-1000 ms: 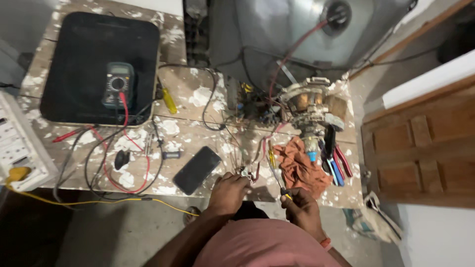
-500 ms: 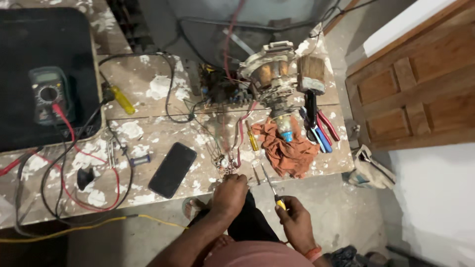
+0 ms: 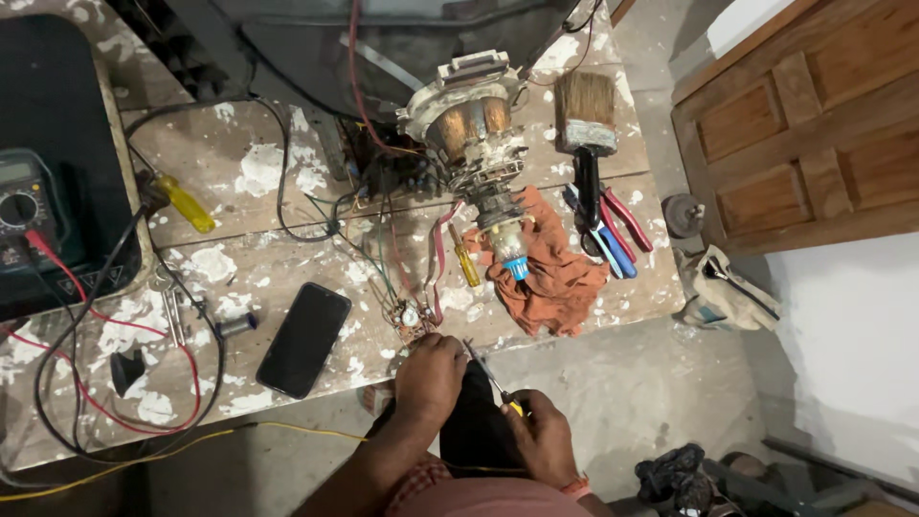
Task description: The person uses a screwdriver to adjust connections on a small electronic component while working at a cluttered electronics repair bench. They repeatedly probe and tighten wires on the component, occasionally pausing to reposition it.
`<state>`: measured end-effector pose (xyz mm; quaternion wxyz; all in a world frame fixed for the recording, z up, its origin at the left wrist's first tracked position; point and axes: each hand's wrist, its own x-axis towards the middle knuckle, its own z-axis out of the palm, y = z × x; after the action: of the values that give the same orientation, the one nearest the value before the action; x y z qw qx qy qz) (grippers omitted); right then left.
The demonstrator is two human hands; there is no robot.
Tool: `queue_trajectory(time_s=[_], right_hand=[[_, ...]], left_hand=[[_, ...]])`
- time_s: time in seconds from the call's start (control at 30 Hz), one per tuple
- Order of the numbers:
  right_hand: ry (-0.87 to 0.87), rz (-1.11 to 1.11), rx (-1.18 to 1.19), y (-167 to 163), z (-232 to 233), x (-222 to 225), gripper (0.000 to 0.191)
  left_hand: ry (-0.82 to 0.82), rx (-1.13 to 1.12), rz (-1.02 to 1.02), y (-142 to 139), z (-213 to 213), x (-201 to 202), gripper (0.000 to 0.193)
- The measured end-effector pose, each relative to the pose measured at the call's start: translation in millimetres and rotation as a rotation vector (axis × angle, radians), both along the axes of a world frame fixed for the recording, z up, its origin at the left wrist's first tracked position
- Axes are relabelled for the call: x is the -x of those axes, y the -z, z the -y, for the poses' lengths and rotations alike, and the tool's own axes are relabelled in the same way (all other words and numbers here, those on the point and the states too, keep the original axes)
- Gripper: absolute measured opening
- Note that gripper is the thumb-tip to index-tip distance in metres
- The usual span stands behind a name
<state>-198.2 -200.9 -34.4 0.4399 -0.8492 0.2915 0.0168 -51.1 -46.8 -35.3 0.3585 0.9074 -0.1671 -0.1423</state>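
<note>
While the left hand (image 3: 431,375) pinches a small circuit board (image 3: 412,318) at the bench (image 3: 249,278) edge to steady it, the right hand (image 3: 544,436) grips a yellow-handled screwdriver (image 3: 496,385), tip angled toward it.

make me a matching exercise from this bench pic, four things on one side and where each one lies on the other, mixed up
Things:
1. phone
2. paintbrush
3. multimeter
4. motor

Places:
A. on the black case at the left edge
B. its shaft end resting on the orange rag
C. face down on the bench, left of the left hand
D. just above the pliers, bristles pointing away

Pairs: 1-C, 2-D, 3-A, 4-B
</note>
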Motion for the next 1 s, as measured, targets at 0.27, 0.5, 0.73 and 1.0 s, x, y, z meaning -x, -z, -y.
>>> queue_trajectory(time_s=[0.27,0.5,0.73,1.0], right_hand=[[0.054,-0.105,-0.020,-13,-9,-6,0.021],[0.041,-0.180,-0.003,-20,-8,-16,0.025],[0.098,-0.186,-0.045,-17,-13,-14,0.027],[0.089,-0.221,-0.019,-20,-15,-16,0.029]], left_hand=[[0.022,-0.024,-0.056,-8,-2,-3,0.013],[0.006,0.013,-0.026,-6,-3,0,0.012],[0.023,0.005,-0.017,-4,-4,1,0.011],[0.019,0.053,0.026,-7,-6,3,0.012]])
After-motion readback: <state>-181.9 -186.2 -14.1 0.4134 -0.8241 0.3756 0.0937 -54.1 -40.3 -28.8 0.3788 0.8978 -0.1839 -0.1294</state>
